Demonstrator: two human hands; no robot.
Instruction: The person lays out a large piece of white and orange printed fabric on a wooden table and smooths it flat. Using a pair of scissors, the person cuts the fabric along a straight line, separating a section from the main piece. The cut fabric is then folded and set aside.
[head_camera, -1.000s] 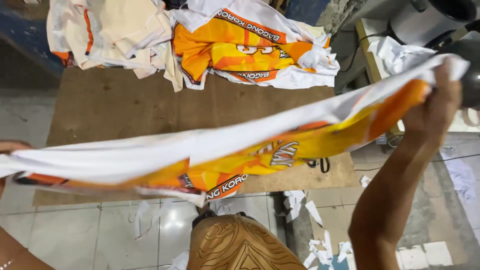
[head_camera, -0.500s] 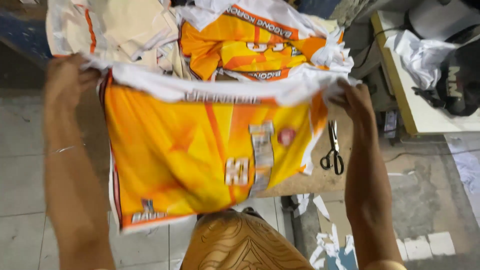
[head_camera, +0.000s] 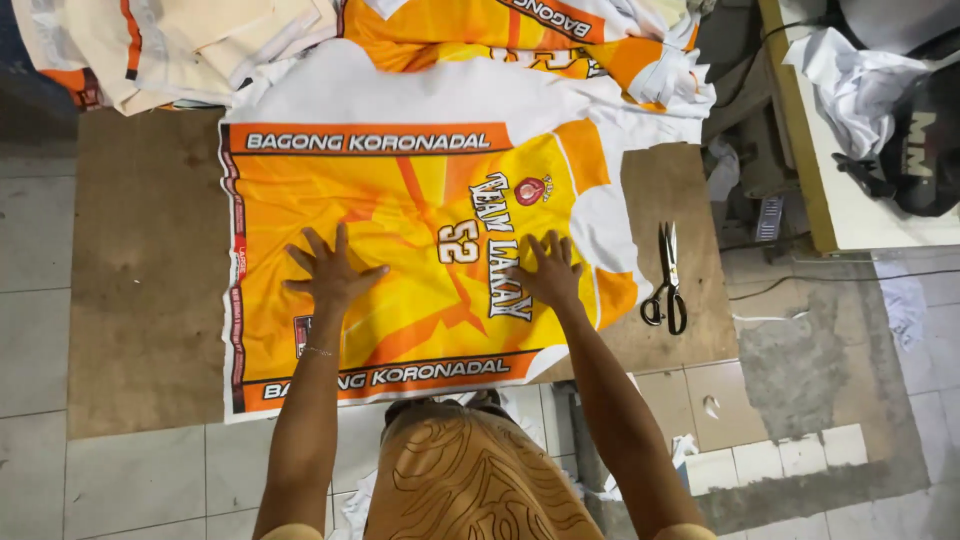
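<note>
At the far left, a heap of cream and orange cloth pieces (head_camera: 170, 45) lies at the brown board's (head_camera: 140, 300) top edge. Your left hand (head_camera: 330, 272) presses flat, fingers spread, on the orange and white printed fabric panel (head_camera: 400, 210) laid out on the board. Your right hand (head_camera: 549, 272) does likewise, palm down, gripping nothing. Black-handled scissors (head_camera: 668, 278) lie just right of the panel.
</note>
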